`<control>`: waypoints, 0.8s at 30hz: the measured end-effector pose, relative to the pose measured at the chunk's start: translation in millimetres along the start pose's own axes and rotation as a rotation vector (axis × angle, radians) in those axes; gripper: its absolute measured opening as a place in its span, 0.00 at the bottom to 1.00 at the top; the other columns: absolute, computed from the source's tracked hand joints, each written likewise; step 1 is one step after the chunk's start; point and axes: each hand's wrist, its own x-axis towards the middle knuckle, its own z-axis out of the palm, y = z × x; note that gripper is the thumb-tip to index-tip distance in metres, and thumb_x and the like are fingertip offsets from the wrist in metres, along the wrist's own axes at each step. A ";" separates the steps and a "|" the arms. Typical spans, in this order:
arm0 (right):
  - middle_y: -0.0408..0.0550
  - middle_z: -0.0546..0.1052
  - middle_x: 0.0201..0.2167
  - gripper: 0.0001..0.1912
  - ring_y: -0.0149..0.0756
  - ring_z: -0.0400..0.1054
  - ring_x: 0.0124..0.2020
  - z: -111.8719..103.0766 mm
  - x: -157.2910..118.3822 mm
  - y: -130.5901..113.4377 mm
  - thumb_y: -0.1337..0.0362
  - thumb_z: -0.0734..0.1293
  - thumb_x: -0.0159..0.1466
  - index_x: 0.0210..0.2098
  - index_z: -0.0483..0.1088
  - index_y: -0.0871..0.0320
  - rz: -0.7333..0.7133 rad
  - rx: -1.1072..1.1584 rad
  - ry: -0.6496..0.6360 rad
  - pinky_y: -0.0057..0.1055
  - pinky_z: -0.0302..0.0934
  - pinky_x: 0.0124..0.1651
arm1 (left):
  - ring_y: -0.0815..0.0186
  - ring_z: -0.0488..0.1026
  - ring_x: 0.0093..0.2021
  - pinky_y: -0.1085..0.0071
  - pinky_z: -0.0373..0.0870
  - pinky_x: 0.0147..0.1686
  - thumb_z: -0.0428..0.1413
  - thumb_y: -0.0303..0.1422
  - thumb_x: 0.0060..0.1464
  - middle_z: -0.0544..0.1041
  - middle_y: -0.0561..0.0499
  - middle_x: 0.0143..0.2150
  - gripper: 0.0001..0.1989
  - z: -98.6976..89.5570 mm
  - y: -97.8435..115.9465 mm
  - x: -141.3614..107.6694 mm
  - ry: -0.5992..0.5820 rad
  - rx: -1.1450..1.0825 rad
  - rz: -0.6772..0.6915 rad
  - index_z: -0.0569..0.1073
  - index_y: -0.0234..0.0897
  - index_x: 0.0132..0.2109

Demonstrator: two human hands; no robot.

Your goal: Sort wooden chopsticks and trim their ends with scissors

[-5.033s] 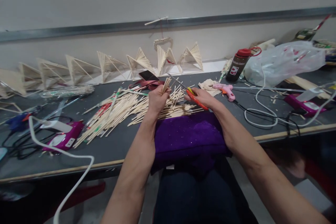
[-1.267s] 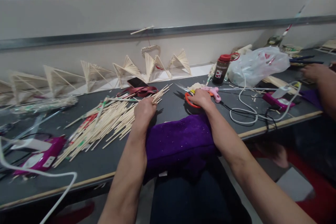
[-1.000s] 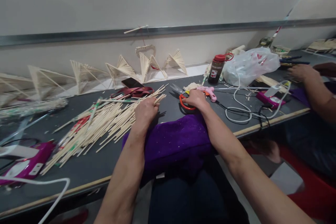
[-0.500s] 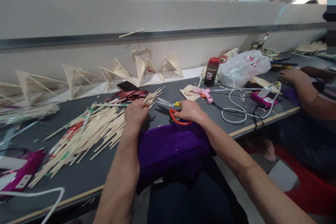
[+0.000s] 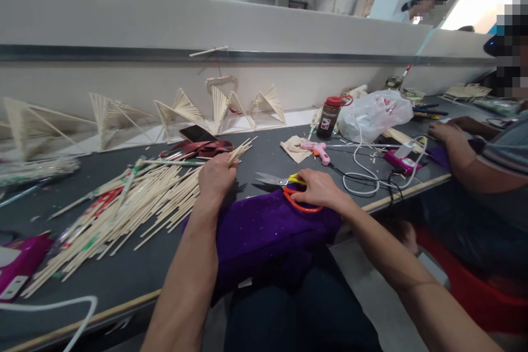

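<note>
My left hand (image 5: 217, 177) is closed around a small bunch of thin wooden sticks (image 5: 244, 148), whose ends stick out up and to the right. My right hand (image 5: 319, 187) holds scissors (image 5: 303, 207) with red and yellow handles; the blades are slightly apart and point left toward my left hand, not touching the bunch. Many loose wooden sticks (image 5: 157, 198) lie in a pile left of my left hand. A purple cloth (image 5: 264, 231) lies over my lap and the table edge below both hands.
A pink glue gun (image 5: 319, 149) rests near a brown bottle (image 5: 329, 118) with a red lid. Right of them are a plastic bag (image 5: 373, 115), white cable and power strip (image 5: 402, 160). Fan-shaped stick models (image 5: 181, 110) line the wall. Another person's hands (image 5: 445, 131) are at far right.
My right hand has moved right and slightly down with the scissors, away from the sticks. My left hand still holds the bunch. The view has shifted slightly.
</note>
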 end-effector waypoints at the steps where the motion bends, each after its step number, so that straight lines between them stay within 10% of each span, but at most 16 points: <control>1: 0.49 0.74 0.39 0.25 0.41 0.69 0.39 1.1 1.1 4.6 0.45 0.63 0.53 0.42 0.67 0.56 0.031 -0.011 0.006 0.29 0.54 0.34 | 0.57 0.73 0.36 0.68 0.59 0.31 0.44 0.41 0.56 0.77 0.45 0.37 0.17 0.2 0.0 0.2 0.002 0.000 0.003 0.74 0.38 0.39; 15: 0.52 0.73 0.43 0.27 0.40 0.68 0.42 9.2 -10.9 52.1 0.45 0.62 0.55 0.46 0.67 0.57 0.179 -0.035 0.042 0.29 0.57 0.38 | 0.58 0.73 0.36 0.68 0.59 0.31 0.44 0.41 0.56 0.77 0.45 0.36 0.17 4.9 1.9 1.3 -0.007 0.033 0.065 0.74 0.38 0.39; 24: 0.62 0.72 0.44 0.19 0.43 0.69 0.44 -9.4 60.6 61.6 0.66 0.52 0.65 0.45 0.71 0.63 0.282 -0.333 -0.015 0.32 0.61 0.41 | 0.57 0.73 0.36 0.68 0.59 0.31 0.44 0.41 0.56 0.77 0.45 0.36 0.17 4.0 0.6 2.5 -0.005 0.017 0.070 0.73 0.38 0.40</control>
